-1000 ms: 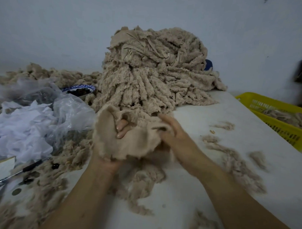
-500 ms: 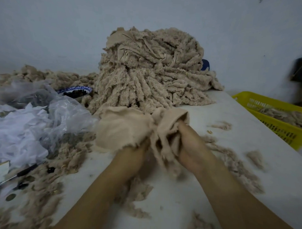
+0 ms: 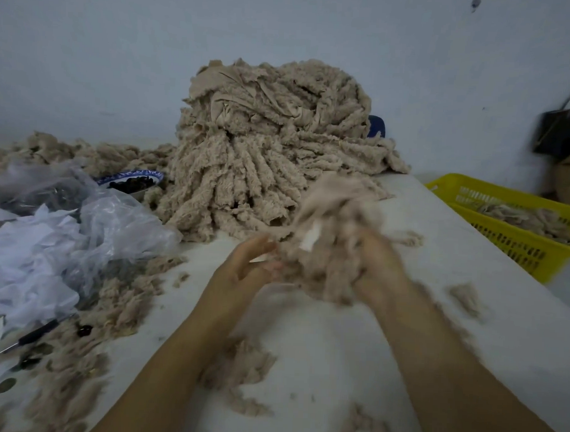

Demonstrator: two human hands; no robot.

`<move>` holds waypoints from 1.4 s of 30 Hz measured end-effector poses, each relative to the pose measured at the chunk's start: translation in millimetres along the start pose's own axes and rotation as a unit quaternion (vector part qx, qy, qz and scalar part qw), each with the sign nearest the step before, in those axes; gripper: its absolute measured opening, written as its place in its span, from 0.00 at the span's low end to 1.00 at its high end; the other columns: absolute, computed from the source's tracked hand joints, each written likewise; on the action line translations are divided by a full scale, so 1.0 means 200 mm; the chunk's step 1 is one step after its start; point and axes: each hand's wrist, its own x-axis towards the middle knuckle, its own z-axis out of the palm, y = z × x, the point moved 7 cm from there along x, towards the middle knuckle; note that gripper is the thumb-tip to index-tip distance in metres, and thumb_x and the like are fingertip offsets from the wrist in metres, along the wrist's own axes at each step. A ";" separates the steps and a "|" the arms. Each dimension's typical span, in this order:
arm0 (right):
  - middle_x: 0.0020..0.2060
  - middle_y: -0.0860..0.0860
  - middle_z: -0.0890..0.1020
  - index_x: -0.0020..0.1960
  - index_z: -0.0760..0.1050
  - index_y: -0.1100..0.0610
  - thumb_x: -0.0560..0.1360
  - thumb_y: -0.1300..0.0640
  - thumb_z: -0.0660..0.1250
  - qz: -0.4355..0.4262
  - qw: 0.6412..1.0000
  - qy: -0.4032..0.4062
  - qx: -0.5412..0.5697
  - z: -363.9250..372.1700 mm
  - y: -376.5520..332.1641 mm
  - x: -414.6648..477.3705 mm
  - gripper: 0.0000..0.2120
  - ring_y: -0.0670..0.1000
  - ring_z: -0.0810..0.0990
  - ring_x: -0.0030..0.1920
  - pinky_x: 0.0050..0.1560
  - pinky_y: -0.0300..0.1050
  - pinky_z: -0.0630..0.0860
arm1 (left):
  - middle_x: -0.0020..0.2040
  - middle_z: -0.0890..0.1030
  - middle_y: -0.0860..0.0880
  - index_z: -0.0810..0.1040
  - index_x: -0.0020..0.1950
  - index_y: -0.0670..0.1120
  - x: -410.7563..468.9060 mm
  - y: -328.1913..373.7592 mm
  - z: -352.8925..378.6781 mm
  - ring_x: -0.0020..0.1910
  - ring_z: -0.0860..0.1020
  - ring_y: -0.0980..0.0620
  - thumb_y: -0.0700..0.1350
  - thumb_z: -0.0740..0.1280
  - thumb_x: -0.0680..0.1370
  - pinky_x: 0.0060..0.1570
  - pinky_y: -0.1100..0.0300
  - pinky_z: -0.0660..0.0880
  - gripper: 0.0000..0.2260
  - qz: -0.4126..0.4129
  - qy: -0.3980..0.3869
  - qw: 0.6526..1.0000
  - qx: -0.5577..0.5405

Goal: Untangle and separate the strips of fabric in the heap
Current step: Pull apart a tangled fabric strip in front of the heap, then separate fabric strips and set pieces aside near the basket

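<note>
Centre frame, a blurred beige fabric strip (image 3: 333, 217) bunches between the hands, before the heap (image 3: 273, 144). The right hand (image 3: 377, 267) grips it; the left hand (image 3: 249, 269) grip is unclear.

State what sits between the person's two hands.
A blurred bundle of fabric strips, with a white scrap showing, fills the gap between the left hand and the right hand, head view.
</note>
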 end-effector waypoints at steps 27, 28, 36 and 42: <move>0.32 0.44 0.66 0.36 0.60 0.46 0.74 0.50 0.59 -0.154 0.743 -0.325 -0.565 0.39 0.27 -0.27 0.11 0.44 0.61 0.31 0.33 0.41 0.61 | 0.30 0.73 0.52 0.84 0.42 0.41 0.08 -0.15 -0.16 0.15 0.59 0.58 0.49 0.67 0.74 0.16 0.69 0.56 0.12 -0.175 0.126 0.849 -0.482; 0.32 0.45 0.65 0.37 0.60 0.49 0.76 0.51 0.60 -0.134 0.761 -0.297 -0.561 0.33 0.25 -0.23 0.11 0.44 0.61 0.30 0.33 0.42 0.62 | 0.31 0.74 0.53 0.82 0.44 0.42 0.08 -0.14 -0.19 0.15 0.60 0.59 0.49 0.66 0.76 0.16 0.69 0.55 0.11 -0.156 0.142 0.833 -0.512; 0.37 0.49 0.85 0.48 0.81 0.53 0.81 0.40 0.58 0.062 0.935 -0.147 -0.316 0.15 0.24 -0.10 0.20 0.51 0.82 0.37 0.34 0.40 0.74 | 0.29 0.78 0.57 0.81 0.37 0.50 -0.06 -0.04 0.22 0.28 0.73 0.62 0.52 0.62 0.82 0.34 0.69 0.70 0.16 -0.047 -0.168 0.978 0.114; 0.29 0.50 0.73 0.47 0.73 0.55 0.82 0.58 0.61 0.036 0.930 -0.186 -0.315 0.22 0.26 -0.14 0.06 0.46 0.69 0.26 0.26 0.38 0.67 | 0.33 0.81 0.54 0.79 0.38 0.52 -0.05 -0.06 0.17 0.32 0.77 0.61 0.56 0.62 0.82 0.35 0.67 0.72 0.16 -0.059 -0.151 0.974 0.161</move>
